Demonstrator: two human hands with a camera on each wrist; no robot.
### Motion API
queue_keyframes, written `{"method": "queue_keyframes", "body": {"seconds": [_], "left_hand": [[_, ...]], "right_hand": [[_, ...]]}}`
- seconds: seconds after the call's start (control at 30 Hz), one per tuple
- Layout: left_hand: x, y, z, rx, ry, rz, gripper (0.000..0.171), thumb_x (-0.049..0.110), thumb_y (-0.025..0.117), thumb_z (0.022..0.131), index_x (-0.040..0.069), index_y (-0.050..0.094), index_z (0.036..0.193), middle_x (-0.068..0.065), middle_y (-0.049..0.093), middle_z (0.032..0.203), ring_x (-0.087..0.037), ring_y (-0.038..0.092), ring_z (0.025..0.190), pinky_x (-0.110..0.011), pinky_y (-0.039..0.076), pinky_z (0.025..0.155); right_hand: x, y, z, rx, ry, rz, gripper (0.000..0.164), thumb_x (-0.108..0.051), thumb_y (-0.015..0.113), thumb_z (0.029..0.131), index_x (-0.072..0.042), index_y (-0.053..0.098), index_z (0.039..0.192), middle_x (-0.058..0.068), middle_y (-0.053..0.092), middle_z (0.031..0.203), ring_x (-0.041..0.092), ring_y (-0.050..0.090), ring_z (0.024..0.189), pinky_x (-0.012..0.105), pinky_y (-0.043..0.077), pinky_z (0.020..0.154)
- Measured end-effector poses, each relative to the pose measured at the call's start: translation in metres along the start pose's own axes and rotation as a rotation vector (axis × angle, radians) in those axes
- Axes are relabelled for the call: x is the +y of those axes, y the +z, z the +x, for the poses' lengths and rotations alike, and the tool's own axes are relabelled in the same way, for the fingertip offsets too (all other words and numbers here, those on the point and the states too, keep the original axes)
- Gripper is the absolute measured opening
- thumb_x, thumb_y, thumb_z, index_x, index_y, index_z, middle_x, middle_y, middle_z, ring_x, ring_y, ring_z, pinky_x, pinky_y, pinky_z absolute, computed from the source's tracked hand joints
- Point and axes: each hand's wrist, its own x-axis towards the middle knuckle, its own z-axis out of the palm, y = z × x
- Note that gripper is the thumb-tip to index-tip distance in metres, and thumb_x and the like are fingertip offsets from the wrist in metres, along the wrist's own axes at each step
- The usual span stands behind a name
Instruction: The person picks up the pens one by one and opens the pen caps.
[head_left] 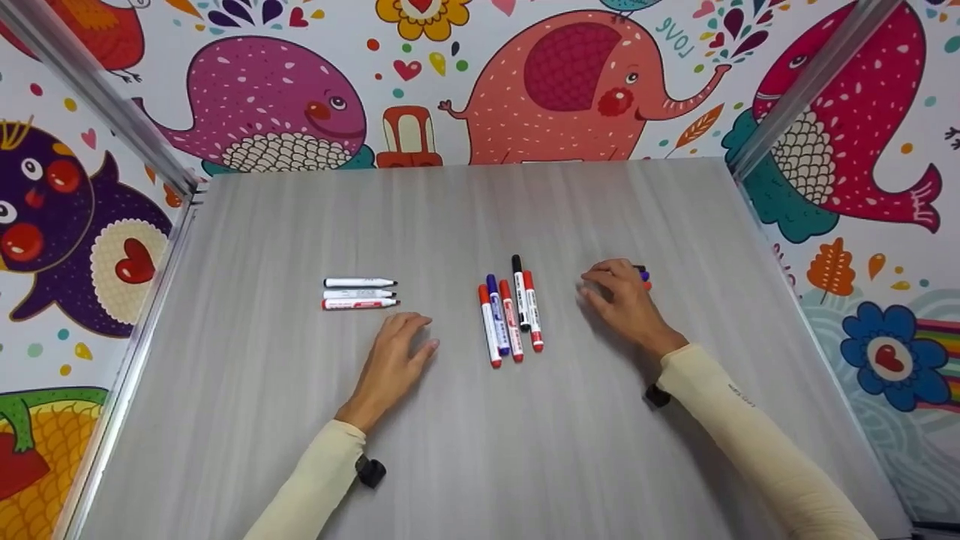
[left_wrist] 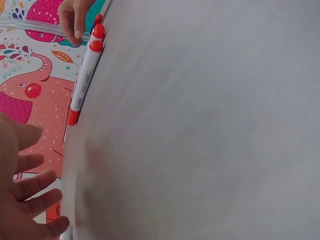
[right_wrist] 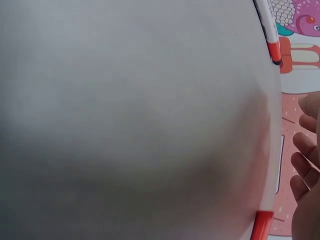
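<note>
My left hand (head_left: pixel 391 361) is just right of and below three slim white markers (head_left: pixel 360 294), which lie side by side with narrow dark tips pointing right. Its fingers are relaxed and spread in the left wrist view, with nothing in them. In the middle lies a bunch of several capped markers (head_left: pixel 511 315) with red, blue and black ends. To their right is my right hand (head_left: pixel 626 300), fingers loosely bent and holding nothing. Small black, blue and red pieces (head_left: pixel 643 277) show beyond its back, partly hidden. The right wrist view catches a marker's red end (right_wrist: pixel 261 225) near that hand.
The grey wood-grain table (head_left: pixel 480 450) stretches around the markers. Cartoon-printed walls (head_left: pixel 420 90) rise at its back and sides, with metal posts (head_left: pixel 810 90) at the far corners. A small black device (head_left: pixel 370 471) is worn at each wrist.
</note>
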Motion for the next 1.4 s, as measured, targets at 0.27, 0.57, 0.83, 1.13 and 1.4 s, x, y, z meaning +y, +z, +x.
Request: {"method": "queue_keyframes", "body": {"seconds": [0.27,0.57,0.83,1.13,1.4], "left_hand": [[0.007,0.012,-0.007,-0.012,-0.012,-0.037,0.037,0.010,0.080,0.101,-0.003,0.071,0.135,-0.015,0.067,0.134,-0.032,0.062,0.128,-0.053,0.051,0.111],[0.017,0.021,-0.008,-0.036,-0.055,-0.046,0.039,0.012,0.080,0.102,0.000,0.070,0.138,-0.013,0.067,0.138,-0.031,0.060,0.133,-0.053,0.049,0.115],[0.028,0.032,-0.004,-0.051,-0.023,-0.052,0.044,0.013,0.084,0.098,-0.001,0.070,0.137,-0.013,0.067,0.136,-0.031,0.061,0.131,-0.052,0.050,0.114],[0.038,0.051,-0.007,-0.070,0.003,-0.045,0.049,0.014,0.087,0.095,-0.001,0.071,0.138,-0.010,0.066,0.136,-0.030,0.055,0.134,-0.051,0.047,0.116],[0.044,0.063,-0.008,-0.062,0.029,-0.027,0.055,0.018,0.090,0.094,-0.003,0.068,0.140,-0.012,0.064,0.138,-0.032,0.051,0.137,-0.050,0.045,0.117]], "right_hand": [[-0.013,0.012,0.003,-0.078,0.090,0.029,0.026,-0.011,0.082,0.101,0.003,0.080,0.122,0.018,0.069,0.123,0.037,0.059,0.120,0.052,0.046,0.105],[-0.029,0.026,0.011,-0.127,0.096,0.058,0.030,-0.015,0.082,0.102,0.002,0.078,0.126,0.016,0.069,0.127,0.036,0.058,0.123,0.056,0.045,0.109],[-0.041,0.036,0.022,-0.195,0.103,0.089,0.034,-0.017,0.081,0.103,0.000,0.077,0.131,0.015,0.067,0.132,0.035,0.056,0.128,0.056,0.043,0.115],[-0.052,0.046,0.031,-0.228,0.109,0.113,0.036,-0.020,0.080,0.104,0.000,0.076,0.134,0.014,0.066,0.135,0.033,0.054,0.131,0.055,0.042,0.117],[-0.058,0.057,0.038,-0.225,0.027,0.136,0.042,-0.018,0.085,0.099,0.002,0.074,0.134,0.016,0.067,0.136,0.036,0.053,0.132,0.058,0.039,0.117]]}}
